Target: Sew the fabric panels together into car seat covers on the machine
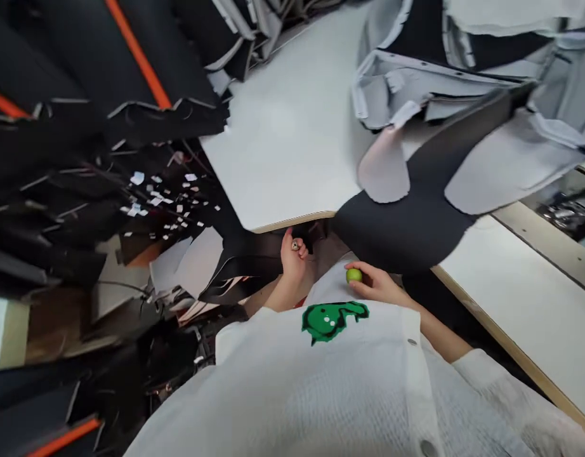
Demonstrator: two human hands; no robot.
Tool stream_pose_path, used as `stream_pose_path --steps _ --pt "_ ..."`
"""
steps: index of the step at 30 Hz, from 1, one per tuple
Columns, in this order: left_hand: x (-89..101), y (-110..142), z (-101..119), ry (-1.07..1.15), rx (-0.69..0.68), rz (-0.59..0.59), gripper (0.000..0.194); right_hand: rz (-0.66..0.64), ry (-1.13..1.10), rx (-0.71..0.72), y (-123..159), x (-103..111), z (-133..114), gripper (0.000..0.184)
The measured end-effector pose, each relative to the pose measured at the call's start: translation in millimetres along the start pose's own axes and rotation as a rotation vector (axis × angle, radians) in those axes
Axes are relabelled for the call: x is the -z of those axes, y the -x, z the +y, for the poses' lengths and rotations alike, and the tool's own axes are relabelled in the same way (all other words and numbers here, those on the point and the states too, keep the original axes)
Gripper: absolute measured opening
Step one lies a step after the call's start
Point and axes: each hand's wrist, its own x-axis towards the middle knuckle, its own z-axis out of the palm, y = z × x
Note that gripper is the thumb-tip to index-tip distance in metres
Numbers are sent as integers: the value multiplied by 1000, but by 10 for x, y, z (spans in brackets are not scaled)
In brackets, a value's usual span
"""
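My left hand (292,261) is by the front edge of the white table, its fingers curled around a small pale round piece (295,245) with a dark centre. What that piece is, I cannot make out. Over my lap, my right hand (377,283) holds a small round green thing (354,275), smooth like a lime or a little ball, between thumb and fingers. The two hands are apart. Just beyond the right hand, a black fabric piece (392,235) with pale panels hangs over the table edge.
The white tabletop (283,139) lies in front, with stacked grey and black pieces (445,76) at its right. Black sheets with orange strips (140,54) are piled at left, near scattered white scraps (154,200). Another white table (530,285) is at right, beside metal machinery (563,212).
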Motion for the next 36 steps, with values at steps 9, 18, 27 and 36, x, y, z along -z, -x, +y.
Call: stream_pose_path --steps 9,18,27,36 --pt "-394 -198 -25 217 -28 -105 28 289 62 -50 -241 97 -67 45" --pt "-165 271 -353 -51 -69 -122 35 299 285 135 -519 15 -385 38" --pt "-176 524 -380 -213 -81 -148 38 188 929 445 -835 -75 -485 35" --pt "-227 354 -487 -297 -161 -36 40 167 835 592 -328 116 -513 24"
